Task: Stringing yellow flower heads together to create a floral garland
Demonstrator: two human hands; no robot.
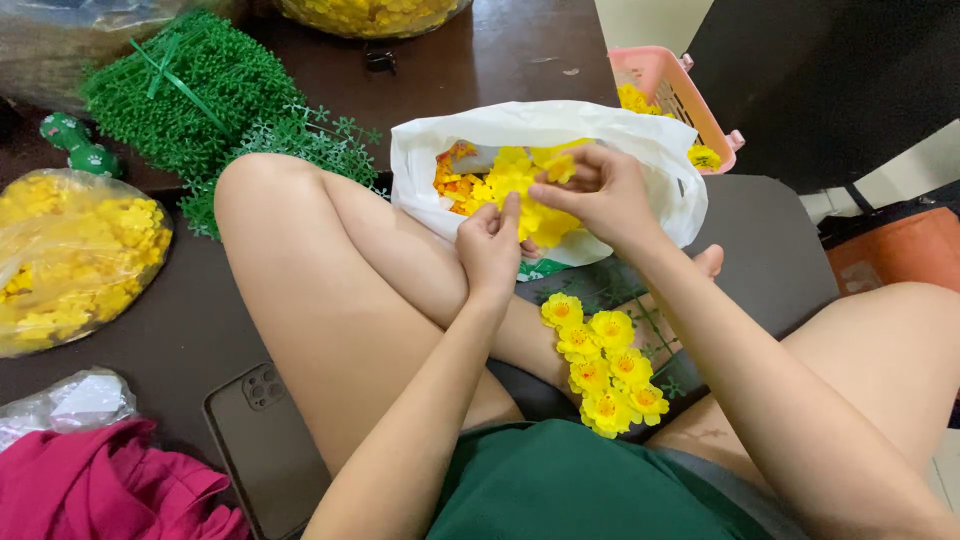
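Note:
A white plastic bag [640, 150] lies open in front of my crossed legs, full of yellow artificial flower heads [500, 180]. My left hand [488, 245] sits at the bag's near edge, fingers curled, thumb up against the flowers. My right hand [600, 190] reaches into the bag and pinches a yellow flower piece [556, 165] at its fingertips. A green plastic stem with several yellow flowers [605, 365] fitted on it rests across my leg, below both hands.
A clear bag of yellow flowers [70, 260] lies at the left. Green plastic foliage mats [200, 90] lie behind my knee. A pink basket [670, 85] with flowers stands at the back right. A dark phone [265, 440] and magenta cloth [110, 490] lie near left.

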